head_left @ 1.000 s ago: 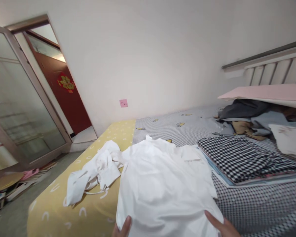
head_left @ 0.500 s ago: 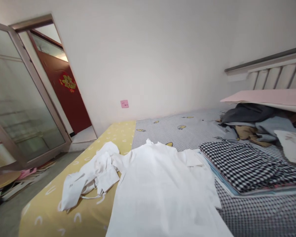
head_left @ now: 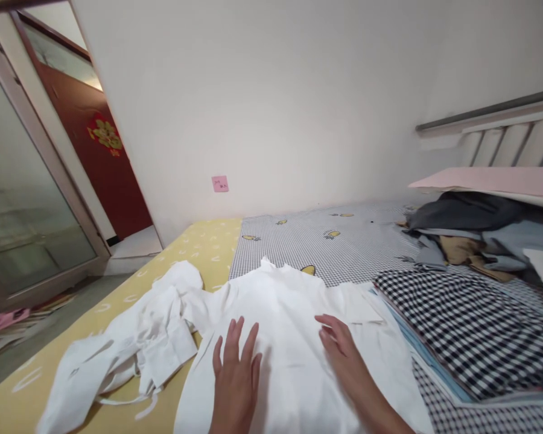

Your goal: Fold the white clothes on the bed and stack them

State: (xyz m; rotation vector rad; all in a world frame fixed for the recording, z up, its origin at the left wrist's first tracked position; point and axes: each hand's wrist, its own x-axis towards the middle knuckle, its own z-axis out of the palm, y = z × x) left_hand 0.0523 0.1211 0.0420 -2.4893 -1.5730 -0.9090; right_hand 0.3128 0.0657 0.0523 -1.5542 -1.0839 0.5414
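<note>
A white long-sleeved garment, probably a shirt (head_left: pixel 294 343), lies spread across the bed with its collar end pointing away from me. My left hand (head_left: pixel 236 377) rests flat on its front with the fingers spread. My right hand (head_left: pixel 341 355) lies on the same cloth, its fingers near a flat white patch or pocket (head_left: pixel 359 307). Neither hand closes on the fabric. To the left, a crumpled white part of the cloth (head_left: pixel 136 343), possibly a sleeve with cuff and strings, lies bunched on the yellow sheet.
The bed has a yellow sheet (head_left: pixel 208 253) and a grey gingham sheet (head_left: pixel 294 247). A folded black-and-white gingham cloth (head_left: pixel 470 325) and a pile of clothes (head_left: pixel 466 214) lie to the right, under a pink board (head_left: pixel 489 181). A glass door (head_left: pixel 22 181) stands left.
Both hands have moved up onto the middle of the white cloth from the bottom edge of the view, where they were absent half a second ago. My view has shifted slightly.
</note>
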